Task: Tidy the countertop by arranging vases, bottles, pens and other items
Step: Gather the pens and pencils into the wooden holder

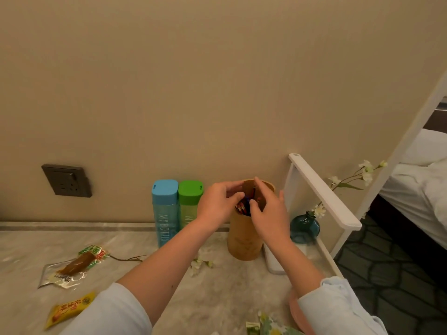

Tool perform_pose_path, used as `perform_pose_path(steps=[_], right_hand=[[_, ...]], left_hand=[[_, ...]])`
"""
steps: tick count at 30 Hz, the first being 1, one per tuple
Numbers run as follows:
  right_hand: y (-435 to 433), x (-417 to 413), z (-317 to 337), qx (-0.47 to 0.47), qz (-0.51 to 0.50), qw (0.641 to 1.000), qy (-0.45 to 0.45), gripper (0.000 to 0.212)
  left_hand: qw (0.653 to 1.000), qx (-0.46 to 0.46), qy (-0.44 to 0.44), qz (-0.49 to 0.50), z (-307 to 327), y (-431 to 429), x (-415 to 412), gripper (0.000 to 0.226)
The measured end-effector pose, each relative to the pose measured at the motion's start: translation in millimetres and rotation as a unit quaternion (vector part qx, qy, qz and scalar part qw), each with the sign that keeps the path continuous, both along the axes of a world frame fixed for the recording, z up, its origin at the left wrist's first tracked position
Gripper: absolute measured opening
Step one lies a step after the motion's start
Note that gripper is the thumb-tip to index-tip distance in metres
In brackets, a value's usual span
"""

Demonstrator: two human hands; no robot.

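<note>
A tan cylindrical pen holder (244,240) stands upright on the marble countertop (217,298) near the wall. Red and blue pens (244,206) stick up inside it. My left hand (217,204) curls over the holder's left rim, fingertips at the pens. My right hand (268,213) reaches into the mouth from the right, fingers pinched among the pens. Left of the holder stand a blue-capped bottle (165,211) and a green-capped bottle (188,204) side by side against the wall. A small teal glass vase (305,228) with a white-flower sprig sits to the right.
Two snack packets lie at left: a clear one (72,267) and a yellow one (69,309). A loose flower sprig (200,263) lies in front of the holder. A white frame (324,192) edges the counter's right side. A wall socket (66,181) is at left. A pink object (300,313) lies under my right sleeve.
</note>
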State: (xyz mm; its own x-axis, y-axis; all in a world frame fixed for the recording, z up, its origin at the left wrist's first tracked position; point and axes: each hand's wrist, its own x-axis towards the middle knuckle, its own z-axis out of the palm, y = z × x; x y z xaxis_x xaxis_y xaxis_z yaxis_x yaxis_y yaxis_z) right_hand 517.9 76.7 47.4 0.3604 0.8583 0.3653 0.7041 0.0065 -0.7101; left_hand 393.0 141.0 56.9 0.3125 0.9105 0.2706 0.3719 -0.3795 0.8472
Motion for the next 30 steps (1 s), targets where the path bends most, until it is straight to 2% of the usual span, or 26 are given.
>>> perform_pose_path(steps=[5, 10, 16, 20, 25, 30], right_hand=[[-13.2, -23.6, 9.2, 0.152, 0.048, 0.987, 0.006, 0.042], [-19.0, -78.6, 18.7, 0.199, 0.121, 0.972, 0.025, 0.032], [-10.7, -168.3, 22.6, 0.171, 0.220, 0.958, 0.066, 0.032], [-5.2, -235.1, 17.1, 0.131, 0.272, 0.949, 0.093, 0.031], [-5.8, -323.0, 7.3, 0.064, 0.339, 0.935, 0.089, 0.029], [-2.5, -392.3, -5.1, 0.009, 0.389, 0.919, 0.060, 0.030]], left_hand=[[0.999, 0.016, -0.035, 0.030, 10.6, -10.7, -23.0, 0.022], [0.994, 0.023, -0.070, 0.083, 17.3, -27.2, -81.1, 0.017], [0.984, 0.005, -0.076, 0.160, 17.0, -43.8, -177.0, 0.017], [0.975, -0.009, -0.043, 0.216, 16.9, -57.5, -253.2, 0.017], [0.964, -0.060, 0.018, 0.258, 11.0, -71.8, -354.3, 0.024], [0.950, -0.088, 0.030, 0.297, -1.3, -82.9, -430.0, 0.022]])
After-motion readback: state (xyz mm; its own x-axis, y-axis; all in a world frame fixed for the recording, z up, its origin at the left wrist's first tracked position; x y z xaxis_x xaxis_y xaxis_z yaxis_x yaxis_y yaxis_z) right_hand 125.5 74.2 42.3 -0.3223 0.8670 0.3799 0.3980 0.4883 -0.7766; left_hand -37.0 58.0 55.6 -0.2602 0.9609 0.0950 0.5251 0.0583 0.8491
